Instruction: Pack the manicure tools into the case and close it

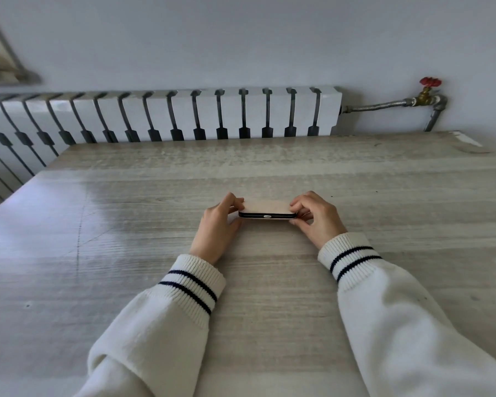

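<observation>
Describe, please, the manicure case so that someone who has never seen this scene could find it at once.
Start from the white radiator along the wall and come forward across the pale wooden table to its middle. There the left hand and right hand pinch the ends of the manicure case. It is a flat, pale pink, closed case with a dark seam and a small silver clasp.

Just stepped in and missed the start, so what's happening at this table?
A person in a cream knitted sweater with dark-striped cuffs holds a flat, pale pink case with a dark seam on the light wood-grain table. The left hand grips its left end and the right hand pinches its right end. The case looks closed, or nearly so; no loose manicure tools show on the table.
</observation>
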Motion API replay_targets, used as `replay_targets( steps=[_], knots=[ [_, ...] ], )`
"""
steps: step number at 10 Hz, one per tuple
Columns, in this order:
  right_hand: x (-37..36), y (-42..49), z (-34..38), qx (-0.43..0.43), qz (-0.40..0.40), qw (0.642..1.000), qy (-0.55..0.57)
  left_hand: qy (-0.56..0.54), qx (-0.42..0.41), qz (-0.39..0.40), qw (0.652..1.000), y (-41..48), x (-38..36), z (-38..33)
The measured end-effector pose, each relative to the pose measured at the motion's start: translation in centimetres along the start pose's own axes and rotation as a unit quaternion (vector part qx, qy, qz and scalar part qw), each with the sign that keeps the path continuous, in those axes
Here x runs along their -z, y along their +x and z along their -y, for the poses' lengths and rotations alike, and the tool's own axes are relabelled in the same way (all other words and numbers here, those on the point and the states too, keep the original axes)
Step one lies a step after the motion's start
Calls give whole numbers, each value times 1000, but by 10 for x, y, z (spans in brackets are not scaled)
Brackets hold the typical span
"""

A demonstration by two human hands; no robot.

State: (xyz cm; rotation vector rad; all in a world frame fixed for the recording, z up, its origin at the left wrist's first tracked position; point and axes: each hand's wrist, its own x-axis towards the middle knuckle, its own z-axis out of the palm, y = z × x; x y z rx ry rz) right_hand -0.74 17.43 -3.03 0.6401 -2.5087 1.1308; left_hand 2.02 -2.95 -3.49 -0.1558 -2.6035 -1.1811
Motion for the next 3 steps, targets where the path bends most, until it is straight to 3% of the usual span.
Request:
replay_targets(
  steps=[2, 3],
  knots=[
    [1, -2, -5, -6, 33, 999, -6, 18, 9, 39, 999, -4, 1, 2],
    [1, -4, -1, -8, 22, 1000, 3, 21, 8, 18, 1000, -3, 2, -3]
  ],
)
